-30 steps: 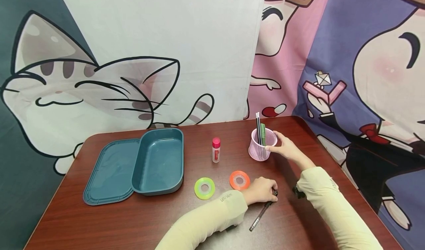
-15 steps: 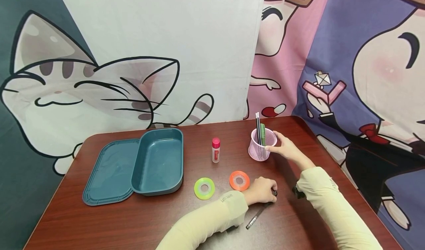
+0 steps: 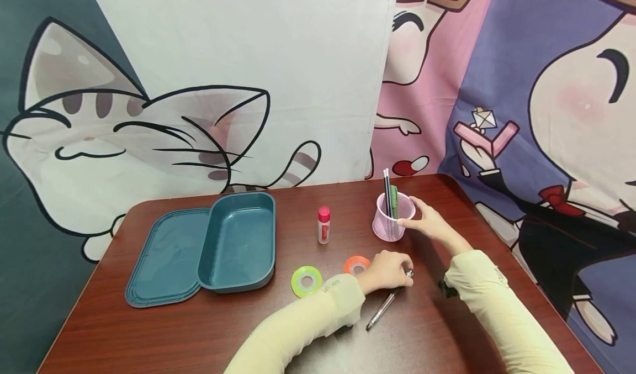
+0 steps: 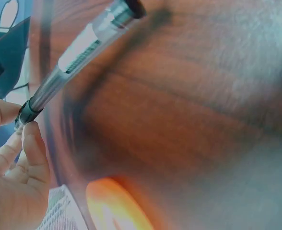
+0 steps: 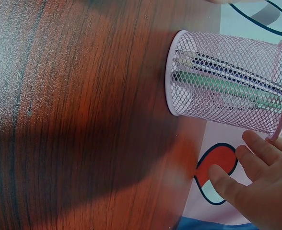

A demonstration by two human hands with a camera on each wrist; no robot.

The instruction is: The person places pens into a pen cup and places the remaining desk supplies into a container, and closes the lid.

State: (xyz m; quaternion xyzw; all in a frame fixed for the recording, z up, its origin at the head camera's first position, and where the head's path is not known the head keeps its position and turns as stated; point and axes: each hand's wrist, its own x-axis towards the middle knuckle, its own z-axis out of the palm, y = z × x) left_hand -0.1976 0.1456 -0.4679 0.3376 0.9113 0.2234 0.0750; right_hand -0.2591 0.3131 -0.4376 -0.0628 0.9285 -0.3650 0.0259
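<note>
My left hand (image 3: 387,270) pinches a clear-barrelled pen (image 3: 382,310) by its dark end, between thumb and fingertips. In the left wrist view the pen (image 4: 78,52) slants above the table and its shadow falls beside it. A pink mesh pen cup (image 3: 381,227) stands upright at the back right, with dark pencils (image 3: 387,189) and a green pen (image 3: 394,201) inside. My right hand (image 3: 429,222) holds this cup at its rim, thumb on the near side. In the right wrist view the green pen (image 5: 217,86) shows through the mesh.
An orange tape roll (image 3: 354,263) lies partly behind the left hand, a yellow-green tape roll (image 3: 298,285) left of it. A red-capped glue stick (image 3: 324,227) stands behind them. At the left, a teal box (image 3: 238,241) overlaps its lid (image 3: 166,258) on the brown table (image 3: 149,341).
The left hand has moved slightly away from me, bringing the pen with it; the pen's free end has swung left and up. The right hand stays at the cup.
</note>
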